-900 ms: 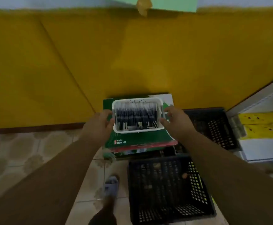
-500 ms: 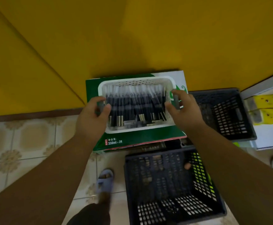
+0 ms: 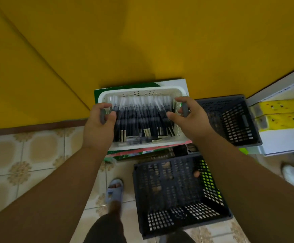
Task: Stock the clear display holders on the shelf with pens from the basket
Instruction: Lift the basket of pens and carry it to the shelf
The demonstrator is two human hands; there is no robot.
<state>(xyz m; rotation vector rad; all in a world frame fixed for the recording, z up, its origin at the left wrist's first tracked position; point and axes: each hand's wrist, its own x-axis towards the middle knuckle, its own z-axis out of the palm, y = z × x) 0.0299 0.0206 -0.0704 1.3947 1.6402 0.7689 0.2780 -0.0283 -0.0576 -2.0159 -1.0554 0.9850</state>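
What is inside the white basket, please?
The white basket holds many dark pens in clear sleeves, packed side by side. The left hand and right hand grip its handles. The basket floor is covered by pens.

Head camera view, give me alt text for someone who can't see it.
Two bare hands, left hand and right hand, grip the grey side handles of a white perforated plastic basket full of dark pens, resting on a green cardboard box. Two dark slatted plastic crates stand nearby on the tiled floor.
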